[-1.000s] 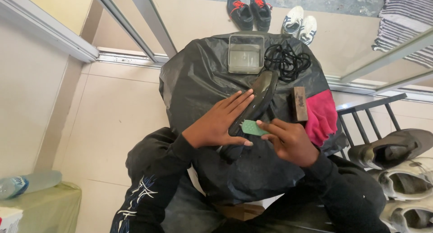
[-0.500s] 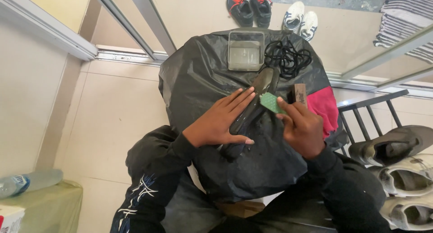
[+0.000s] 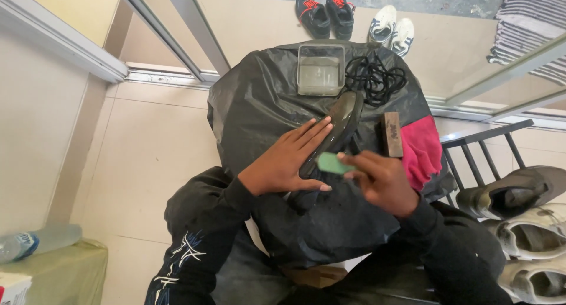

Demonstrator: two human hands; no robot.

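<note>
One green sponge (image 3: 333, 163) back at insole (image 3: 336, 131).

1. Beyond the left hand (image 3: 283, 166), which lies flat on the long dark shoe insole (image 3: 336, 131), a clear square plastic tub (image 3: 321, 69) blocks the far edge of the black plastic sheet (image 3: 253, 104).
2. Beyond the right hand (image 3: 380, 181), a tangle of black laces (image 3: 374, 78) fills the far corner.
3. Just outside the right hand's grip on the small green sponge (image 3: 333, 162), a dark rectangular brush block (image 3: 391, 134) and a crumpled red cloth (image 3: 421, 148) close that side.
4. Outward of the left hand, the sheet lies bare, giving open passage.
</note>
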